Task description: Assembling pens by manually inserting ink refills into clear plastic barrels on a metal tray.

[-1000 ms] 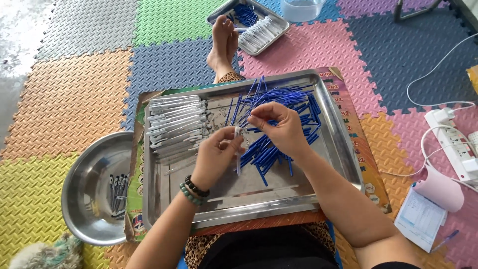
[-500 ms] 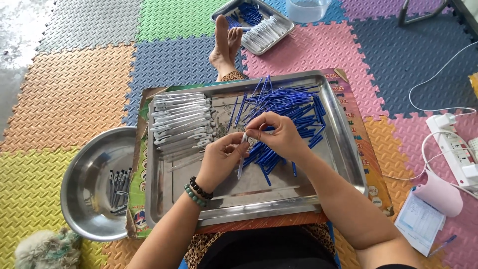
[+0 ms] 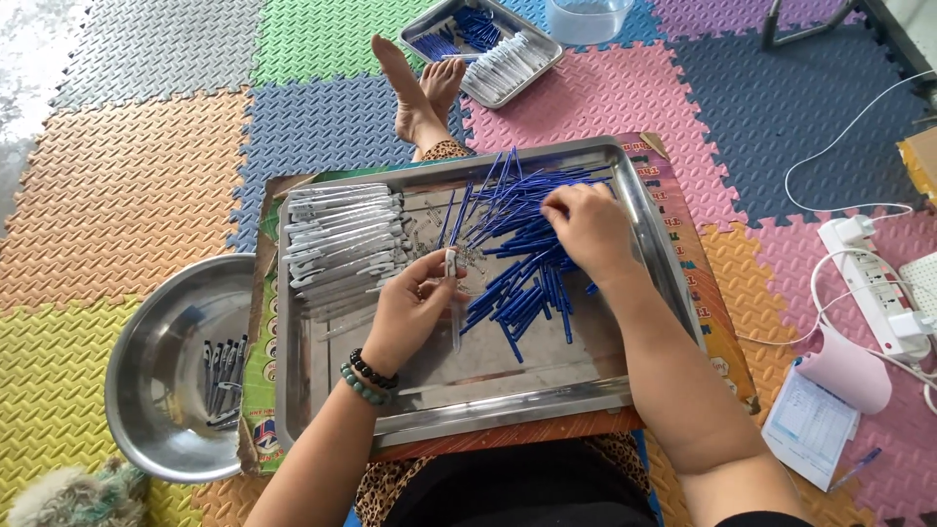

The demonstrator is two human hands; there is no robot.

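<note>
Coloured foam mats cover the floor under a steel tray. At the tray's middle the left hand pinches a clear pen barrel upright, possibly with others, though the view is poor. Just right, the right hand presses curled fingers onto the blue refills. Clear barrels lie left; a steel bowl sits beside the tray.

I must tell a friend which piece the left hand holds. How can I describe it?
Find the steel tray. Near its middle the left hand pinches one clear barrel, upright. The other barrels lie stacked at the tray's left side.
</note>
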